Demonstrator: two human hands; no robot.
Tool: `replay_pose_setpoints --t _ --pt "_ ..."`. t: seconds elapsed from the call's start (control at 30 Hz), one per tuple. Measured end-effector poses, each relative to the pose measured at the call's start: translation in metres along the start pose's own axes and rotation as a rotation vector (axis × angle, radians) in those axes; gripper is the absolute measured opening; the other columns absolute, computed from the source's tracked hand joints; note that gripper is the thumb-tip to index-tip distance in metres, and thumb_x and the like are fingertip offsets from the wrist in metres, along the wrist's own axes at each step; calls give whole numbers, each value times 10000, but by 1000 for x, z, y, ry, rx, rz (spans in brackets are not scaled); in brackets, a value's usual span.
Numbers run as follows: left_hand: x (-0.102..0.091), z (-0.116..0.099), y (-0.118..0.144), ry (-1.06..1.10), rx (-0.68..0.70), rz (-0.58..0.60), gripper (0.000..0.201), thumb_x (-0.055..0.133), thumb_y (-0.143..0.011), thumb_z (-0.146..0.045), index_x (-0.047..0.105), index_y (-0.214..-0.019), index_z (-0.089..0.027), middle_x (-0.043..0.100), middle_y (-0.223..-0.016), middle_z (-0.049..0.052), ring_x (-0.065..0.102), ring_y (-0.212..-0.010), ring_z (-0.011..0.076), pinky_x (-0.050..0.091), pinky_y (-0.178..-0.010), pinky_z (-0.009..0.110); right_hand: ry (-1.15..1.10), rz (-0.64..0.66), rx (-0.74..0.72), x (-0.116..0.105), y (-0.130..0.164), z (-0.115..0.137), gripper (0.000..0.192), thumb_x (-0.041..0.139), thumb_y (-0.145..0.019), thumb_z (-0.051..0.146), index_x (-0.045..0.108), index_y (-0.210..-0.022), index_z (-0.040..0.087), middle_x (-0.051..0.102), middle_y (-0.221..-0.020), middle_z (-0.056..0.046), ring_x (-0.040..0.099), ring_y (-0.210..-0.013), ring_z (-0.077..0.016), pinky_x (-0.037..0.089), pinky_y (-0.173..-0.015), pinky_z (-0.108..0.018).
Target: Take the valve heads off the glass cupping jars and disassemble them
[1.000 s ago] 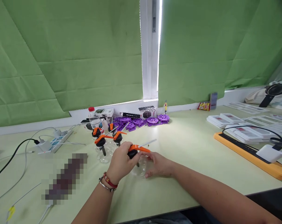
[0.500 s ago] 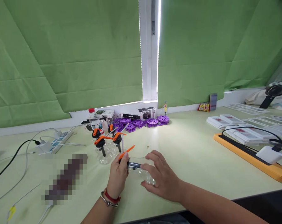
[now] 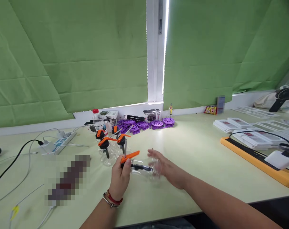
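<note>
A clear bottle [image 3: 145, 174] lies on its side in the air over the table, its black neck and orange trigger cap [image 3: 133, 155] toward the left. My left hand [image 3: 120, 178] is closed around that cap end. A dark tube shows inside the clear body. At the bottle's base is my right hand [image 3: 168, 168], slightly blurred, with fingers stretched out along the far side of the base; whether the palm touches it I cannot tell. Just beyond my left hand stand several similar clear bottles with orange-and-black trigger caps [image 3: 103, 142].
Purple plastic discs [image 3: 142, 125] and small boxes [image 3: 152, 115] lie along the wall, near a red-capped bottle [image 3: 98, 120]. On the left are a power strip [image 3: 64, 143] and cables. To the right sit an orange bar [image 3: 259, 163] and stacks of white cards [image 3: 250, 140].
My right hand's fingers have moved off the bottle's near side and straightened by its base. The dark tube shows longer inside the bottle. My left hand keeps its hold on the cap.
</note>
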State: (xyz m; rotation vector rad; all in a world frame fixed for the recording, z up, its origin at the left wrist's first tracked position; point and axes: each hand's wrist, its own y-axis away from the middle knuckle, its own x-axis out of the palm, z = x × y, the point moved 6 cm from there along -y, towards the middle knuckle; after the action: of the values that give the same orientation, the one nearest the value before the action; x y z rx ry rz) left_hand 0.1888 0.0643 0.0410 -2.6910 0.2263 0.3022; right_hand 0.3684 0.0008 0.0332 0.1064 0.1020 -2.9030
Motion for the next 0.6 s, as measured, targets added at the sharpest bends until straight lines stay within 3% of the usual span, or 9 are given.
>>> replay_pose_setpoints --t 0.07,0.1,0.17,0.23,0.37,0.5,0.6 --pt "3 -4 0 -89 79 45 258 468 -859 -443 513 -829 -191 458 -635 -39 415 -575 114 374 -563 238 -87 79 218 4 -5 -15 685 475 -797 637 424 -1308 183 540 -1192 -183 609 -981 -289 520 -763 -476" --pt "4 -4 0 -120 86 55 260 470 -857 -445 515 -827 -190 466 -636 -37 421 -584 117 376 -572 241 -32 91 242 4 -7 -18 671 502 -789 621 463 -1275 160 571 -1136 -177 623 -936 -283 526 -752 -469" --pt "5 -2 -1 -154 35 34 284 473 -852 -462 504 -771 -192 461 -622 -36 423 -583 118 373 -566 241 248 12 85 0 -11 -10 709 684 -682 529 503 -1254 151 557 -1158 -164 595 -990 -288 509 -833 -463" --pt "8 3 -3 -136 -75 6 330 477 -839 -495 479 -702 -194 444 -589 -40 417 -552 113 361 -526 234 613 -137 -205 -3 -8 8 779 790 -591 386 501 -1278 159 502 -1237 -163 513 -1115 -318 462 -934 -479" --pt "24 13 -1 50 -366 39 428 445 -814 -591 423 -636 -203 382 -492 -65 367 -422 88 291 -397 212 1112 -254 -639 7 12 24 469 610 -779 133 545 -1239 196 561 -1176 -138 452 -1208 -312 427 -990 -515" --pt "38 15 4 197 -569 163 492 416 -782 -673 419 -639 -202 391 -452 -71 338 -342 75 218 -318 194 1219 -234 -789 2 23 16 404 471 -861 67 555 -1190 286 591 -1195 -72 491 -1197 -245 477 -964 -464" --pt "45 4 2 329 -494 357 451 470 -788 -623 495 -751 -174 503 -558 -35 451 -407 83 353 -376 208 1184 -355 -781 -14 25 15 361 537 -824 106 558 -1155 247 538 -1264 -102 430 -1243 -274 436 -992 -508"
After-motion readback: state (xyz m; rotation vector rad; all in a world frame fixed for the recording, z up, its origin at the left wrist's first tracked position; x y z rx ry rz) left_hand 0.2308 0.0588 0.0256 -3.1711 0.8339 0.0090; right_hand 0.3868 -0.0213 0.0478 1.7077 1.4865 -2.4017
